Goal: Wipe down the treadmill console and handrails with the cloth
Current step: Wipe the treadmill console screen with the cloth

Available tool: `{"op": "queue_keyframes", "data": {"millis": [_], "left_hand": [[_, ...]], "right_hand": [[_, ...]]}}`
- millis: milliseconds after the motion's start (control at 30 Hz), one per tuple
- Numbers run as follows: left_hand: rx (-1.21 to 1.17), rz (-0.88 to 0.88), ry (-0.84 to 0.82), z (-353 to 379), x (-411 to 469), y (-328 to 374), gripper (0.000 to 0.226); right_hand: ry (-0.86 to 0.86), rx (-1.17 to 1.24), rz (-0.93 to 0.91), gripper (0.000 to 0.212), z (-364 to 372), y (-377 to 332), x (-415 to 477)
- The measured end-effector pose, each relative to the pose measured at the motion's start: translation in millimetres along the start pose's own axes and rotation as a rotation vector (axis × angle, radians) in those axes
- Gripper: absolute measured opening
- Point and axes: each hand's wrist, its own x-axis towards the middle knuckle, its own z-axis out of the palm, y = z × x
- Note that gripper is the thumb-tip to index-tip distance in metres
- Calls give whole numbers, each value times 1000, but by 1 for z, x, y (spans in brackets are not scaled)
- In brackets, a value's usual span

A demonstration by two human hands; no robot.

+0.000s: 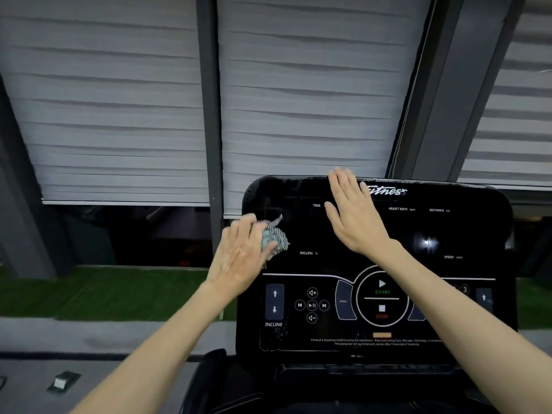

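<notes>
At the left edge of the treadmill console (418, 234), we record:

1. Left hand (239, 258): fingers mostly straight and laid over the cloth (274, 237), pressing it flat to the glossy panel. Blur hides the thumb, so we cannot say whether it also pinches the wad. We judge the flat hold spreads pressure for wiping.
2. Cloth: a small, bunched, grey-patterned rag, touching the console's upper left, above the incline arrows (274, 301) and left of the INCLINE readout.
3. Right hand (355, 216): open, fingers straight and together, palm towards the top of the panel beside the TIME label, holding nothing. We take it as a brace steadying the console, well above the START and STOP buttons (382, 297), which we would avoid pressing.
4. Console: black, reflective, display dark. Specks or droplets show near the top left corner and below the INCLINE label, so we judge the wiping unfinished.
5. Handrails: not clearly in view. We judge them not yet done.
6. Room: pleated grey blinds (119, 115) behind, divided by a dark frame post (209, 115). A strip of green turf (104, 291) and grey flooring lie below, with a small dark object (62, 382) at lower left.
</notes>
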Motion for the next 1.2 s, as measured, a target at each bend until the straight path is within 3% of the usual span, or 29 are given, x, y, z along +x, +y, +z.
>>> {"op": "queue_keyframes", "data": {"millis": [133,267,400,600,733,867,967,1067,1200], "left_hand": [[-12,1,46,-4,68,-17,40],[-193,93,45,-8,99,-16,32],[-280,46,95,-6,56,-5,20],[-288,165,-6,0,-57,13,27],[-216,277,36,3,-20,-1,29],[-172,167,157,-3,72,-22,27],[-205,97,140,-10,113,-33,26],[-264,84,116,-14,102,-35,28],[-314,104,72,-12,23,-22,28]], "right_hand": [[6,-66,12,63,5,-3,-5],[37,-89,54,60,13,-9,-11],[65,-108,76,59,16,-10,-10],[99,-107,75,59,25,-10,-12],[116,-97,81,59,27,-9,-13],[123,-93,78,59,28,-6,-14],[131,-110,79,59,27,-3,-12],[132,-106,77,59,27,-4,-11],[142,-95,73,59,28,-7,-11]]}}
